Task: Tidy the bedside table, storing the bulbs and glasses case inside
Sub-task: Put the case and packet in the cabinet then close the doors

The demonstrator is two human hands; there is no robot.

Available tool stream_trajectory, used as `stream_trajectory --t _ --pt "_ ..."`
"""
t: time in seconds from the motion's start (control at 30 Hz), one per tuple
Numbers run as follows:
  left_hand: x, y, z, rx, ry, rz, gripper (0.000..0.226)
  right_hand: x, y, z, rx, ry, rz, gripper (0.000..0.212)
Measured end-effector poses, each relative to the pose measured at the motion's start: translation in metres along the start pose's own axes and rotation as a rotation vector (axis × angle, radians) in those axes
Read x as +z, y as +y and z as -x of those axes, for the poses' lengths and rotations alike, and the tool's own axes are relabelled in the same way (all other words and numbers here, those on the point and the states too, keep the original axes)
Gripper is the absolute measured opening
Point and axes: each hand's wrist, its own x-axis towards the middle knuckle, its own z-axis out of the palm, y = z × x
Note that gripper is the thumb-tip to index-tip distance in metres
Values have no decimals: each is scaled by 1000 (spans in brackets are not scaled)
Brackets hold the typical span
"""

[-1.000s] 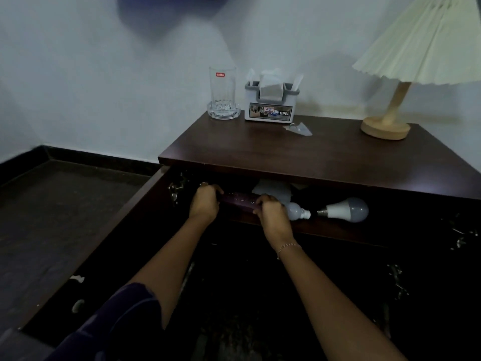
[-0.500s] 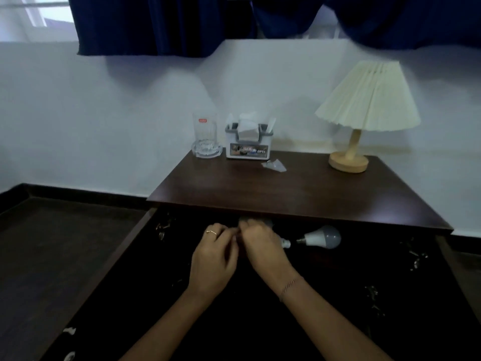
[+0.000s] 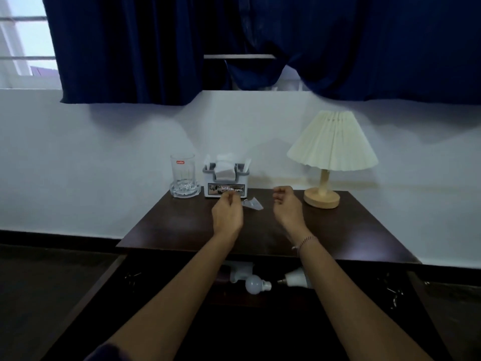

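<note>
White left bulb (image 3: 255,284) and right bulb (image 3: 295,280) lie crosswise, screw bases facing each other, in the compartment (image 3: 166,285) below both wrists. Left hand (image 3: 227,215) and right hand (image 3: 286,207) hover loosely curled, empty.

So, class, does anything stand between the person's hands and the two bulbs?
Yes: the tabletop. The left hand and right hand are above it, while the small bulb and larger bulb lie in the open compartment beneath.
</note>
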Motion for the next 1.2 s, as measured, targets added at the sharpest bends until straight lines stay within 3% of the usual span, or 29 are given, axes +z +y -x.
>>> stream_trajectory --t 0.13,0.43,0.9,1.2 --pt "13 -9 -32 -292 -147 165 49 4 17 -25 233 -132 -10 39" --pt "27 -14 -51 -377 -292 242 55 24 16 -34 305 -291 94 38" --pt "24 -13 -46 -352 -337 81 53 30 21 -35 310 -222 21 35" --pt "18 1 -15 -353 -360 204 45 13 36 -17 296 56 -135 25"
